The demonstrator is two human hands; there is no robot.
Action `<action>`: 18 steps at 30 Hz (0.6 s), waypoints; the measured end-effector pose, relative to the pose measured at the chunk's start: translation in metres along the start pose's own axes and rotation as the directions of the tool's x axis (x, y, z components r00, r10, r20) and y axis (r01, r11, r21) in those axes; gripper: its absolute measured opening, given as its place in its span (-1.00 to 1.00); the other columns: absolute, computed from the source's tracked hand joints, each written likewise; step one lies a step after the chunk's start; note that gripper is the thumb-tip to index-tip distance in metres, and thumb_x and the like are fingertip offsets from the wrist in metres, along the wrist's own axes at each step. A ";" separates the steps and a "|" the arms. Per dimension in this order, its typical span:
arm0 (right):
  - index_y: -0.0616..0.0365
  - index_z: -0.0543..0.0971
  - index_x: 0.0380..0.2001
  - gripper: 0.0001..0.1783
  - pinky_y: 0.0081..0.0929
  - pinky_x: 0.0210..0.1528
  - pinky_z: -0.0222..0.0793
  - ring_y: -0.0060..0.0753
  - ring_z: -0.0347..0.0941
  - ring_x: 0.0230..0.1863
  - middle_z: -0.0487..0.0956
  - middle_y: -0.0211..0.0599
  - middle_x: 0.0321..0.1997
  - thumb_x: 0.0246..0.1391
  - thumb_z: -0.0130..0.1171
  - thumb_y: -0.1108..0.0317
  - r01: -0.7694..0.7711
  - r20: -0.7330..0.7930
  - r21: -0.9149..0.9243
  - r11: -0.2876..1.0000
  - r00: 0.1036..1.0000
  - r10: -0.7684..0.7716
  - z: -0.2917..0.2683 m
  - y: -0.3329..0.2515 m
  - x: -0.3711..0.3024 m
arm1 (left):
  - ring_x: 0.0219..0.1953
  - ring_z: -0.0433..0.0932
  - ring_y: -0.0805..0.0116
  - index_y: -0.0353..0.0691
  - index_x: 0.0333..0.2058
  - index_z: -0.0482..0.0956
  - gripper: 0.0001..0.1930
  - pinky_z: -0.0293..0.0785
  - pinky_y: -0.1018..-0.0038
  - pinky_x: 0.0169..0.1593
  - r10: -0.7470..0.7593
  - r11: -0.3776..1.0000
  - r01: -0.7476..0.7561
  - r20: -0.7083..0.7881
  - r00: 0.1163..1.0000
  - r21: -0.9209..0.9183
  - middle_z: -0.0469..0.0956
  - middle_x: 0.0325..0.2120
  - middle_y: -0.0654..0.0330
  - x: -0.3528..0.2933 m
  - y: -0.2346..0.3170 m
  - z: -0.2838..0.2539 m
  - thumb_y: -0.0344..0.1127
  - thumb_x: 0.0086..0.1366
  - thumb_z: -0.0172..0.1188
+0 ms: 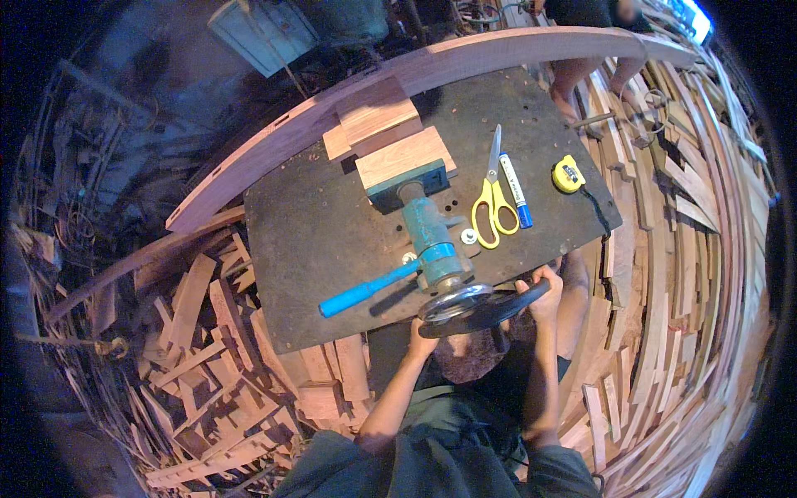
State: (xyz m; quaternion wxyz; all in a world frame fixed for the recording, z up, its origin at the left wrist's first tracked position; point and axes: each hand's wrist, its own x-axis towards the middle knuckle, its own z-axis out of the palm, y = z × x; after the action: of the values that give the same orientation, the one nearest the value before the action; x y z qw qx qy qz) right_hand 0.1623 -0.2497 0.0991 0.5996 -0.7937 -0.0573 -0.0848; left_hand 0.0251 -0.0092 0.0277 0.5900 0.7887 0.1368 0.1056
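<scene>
A blue screw clamp (427, 224) is mounted on the dark metal table (307, 241), its flat jaw pressed against a wooden block (404, 159). Another wooden block (378, 114) lies between that one and a long, curved wooden beam (332, 93). At the clamp's near end is a black handwheel (496, 314) with a shiny metal part. My right hand (544, 292) is closed around the wheel's right side. On its left rim is my left hand (422, 340), closed, with its fingers partly hidden. A blue lever (365, 289) sticks out from the clamp to the left.
Yellow-handled scissors (495, 207), a marker (516, 192) and a yellow tape measure (569, 175) lie right of the clamp. Wood scraps (207, 365) cover the floor on the left, long strips (656, 274) on the right. Another person's legs (573, 87) stand beyond the beam.
</scene>
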 end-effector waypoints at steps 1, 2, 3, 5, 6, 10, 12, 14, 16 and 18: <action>0.03 0.25 -0.70 -0.48 -0.56 -0.57 0.02 -0.62 0.10 -0.61 0.19 -0.58 -0.70 -0.41 0.51 0.24 -0.009 0.005 -0.006 1.000 1.000 0.009 0.000 0.000 0.000 | -0.19 0.60 0.35 -0.27 -0.19 0.62 -0.74 0.47 0.38 -0.05 -0.002 1.000 0.002 0.005 1.000 0.005 0.65 -0.27 0.09 -0.001 0.000 0.000 -0.39 0.11 0.24; 0.03 0.26 -0.71 -0.49 -0.56 -0.57 0.03 -0.62 0.10 -0.61 0.20 -0.58 -0.70 -0.41 0.51 0.24 -0.018 0.010 -0.013 1.000 1.000 0.018 0.000 0.000 0.000 | -0.20 0.60 0.35 -0.27 -0.20 0.63 -0.76 0.48 0.39 -0.06 -0.004 1.000 0.004 0.010 1.000 0.009 0.66 -0.29 0.09 -0.001 0.001 -0.002 -0.38 0.12 0.23; 0.03 0.26 -0.71 -0.49 -0.56 -0.57 0.03 -0.62 0.10 -0.61 0.20 -0.58 -0.70 -0.40 0.51 0.25 -0.026 0.015 -0.022 0.999 1.000 0.026 0.000 0.000 0.000 | -0.22 0.60 0.36 -0.27 -0.22 0.64 -0.77 0.48 0.39 -0.08 -0.006 1.000 0.006 0.015 1.000 0.011 0.66 -0.30 0.10 -0.002 -0.001 -0.002 -0.38 0.12 0.22; 0.03 0.25 -0.71 -0.49 -0.56 -0.57 0.03 -0.63 0.10 -0.61 0.20 -0.58 -0.70 -0.40 0.50 0.26 -0.040 0.015 -0.036 0.999 0.999 0.041 0.000 0.001 -0.001 | -0.08 0.53 0.21 -0.27 -0.17 0.60 -0.76 0.39 0.31 0.05 -0.108 0.993 0.103 0.100 0.989 0.054 0.60 -0.18 0.05 -0.003 -0.004 -0.005 -0.38 0.17 0.17; 0.03 0.25 -0.71 -0.49 -0.56 -0.57 0.03 -0.63 0.10 -0.61 0.21 -0.59 -0.70 -0.39 0.50 0.26 -0.048 0.015 -0.044 0.998 0.999 0.049 -0.001 0.001 -0.002 | -0.02 0.49 0.13 -0.27 -0.14 0.57 -0.75 0.35 0.27 0.11 -0.160 0.986 0.150 0.142 0.977 0.078 0.56 -0.13 0.02 -0.002 -0.001 -0.006 -0.38 0.20 0.14; 0.05 0.25 -0.67 -0.50 -0.63 -0.60 -0.01 -0.70 0.11 -0.62 0.21 -0.61 -0.69 -0.30 0.49 0.25 0.000 0.024 -0.028 1.000 1.000 0.001 -0.001 0.000 -0.002 | -0.02 0.49 0.13 -0.28 -0.15 0.57 -0.74 0.35 0.28 0.11 -0.187 0.979 0.172 0.154 0.970 0.110 0.57 -0.14 0.03 -0.001 0.004 -0.008 -0.38 0.18 0.13; 0.05 0.25 -0.68 -0.49 -0.63 -0.60 -0.02 -0.70 0.11 -0.62 0.21 -0.61 -0.70 -0.29 0.49 0.23 0.004 0.014 -0.035 0.999 1.000 -0.004 0.000 0.000 -0.002 | -0.11 0.49 0.18 -0.28 -0.20 0.58 -0.78 0.36 0.30 0.02 -0.157 0.986 0.148 0.110 0.981 0.083 0.57 -0.22 0.05 -0.003 -0.004 -0.006 -0.37 0.17 0.14; 0.05 0.25 -0.68 -0.50 -0.63 -0.60 -0.02 -0.69 0.10 -0.62 0.21 -0.60 -0.69 -0.29 0.48 0.24 0.027 0.013 -0.067 0.997 1.000 -0.026 0.001 0.002 -0.002 | -0.36 0.49 0.36 -0.30 -0.37 0.61 -0.86 0.39 0.37 -0.23 -0.090 0.995 0.089 0.044 0.995 0.036 0.58 -0.45 0.13 -0.004 -0.013 -0.004 -0.36 0.13 0.20; 0.05 0.25 -0.69 -0.49 -0.61 -0.59 -0.01 -0.67 0.09 -0.61 0.21 -0.59 -0.69 -0.32 0.49 0.24 0.014 0.008 -0.074 0.997 1.000 -0.013 -0.001 0.002 -0.001 | -0.53 0.48 0.48 -0.31 -0.49 0.62 -0.88 0.39 0.42 -0.42 -0.039 0.999 0.039 0.001 0.999 0.000 0.57 -0.61 0.21 -0.003 -0.013 0.000 -0.36 0.09 0.24; 0.06 0.25 -0.70 -0.48 -0.57 -0.58 0.01 -0.62 0.08 -0.60 0.21 -0.58 -0.68 -0.36 0.51 0.24 -0.030 0.007 -0.048 0.998 1.000 0.030 -0.001 0.000 -0.002 | -0.54 0.46 0.51 -0.30 -0.52 0.61 -0.89 0.37 0.44 -0.44 -0.019 1.000 0.019 -0.013 1.000 -0.001 0.54 -0.64 0.24 -0.004 -0.017 0.001 -0.37 0.08 0.25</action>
State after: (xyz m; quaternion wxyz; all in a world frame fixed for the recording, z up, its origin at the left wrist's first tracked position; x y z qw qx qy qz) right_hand 0.1602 -0.2510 0.0992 0.5813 -0.8090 -0.0456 -0.0742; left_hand 0.0202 -0.0072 0.0113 0.5905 0.7863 0.1481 0.1052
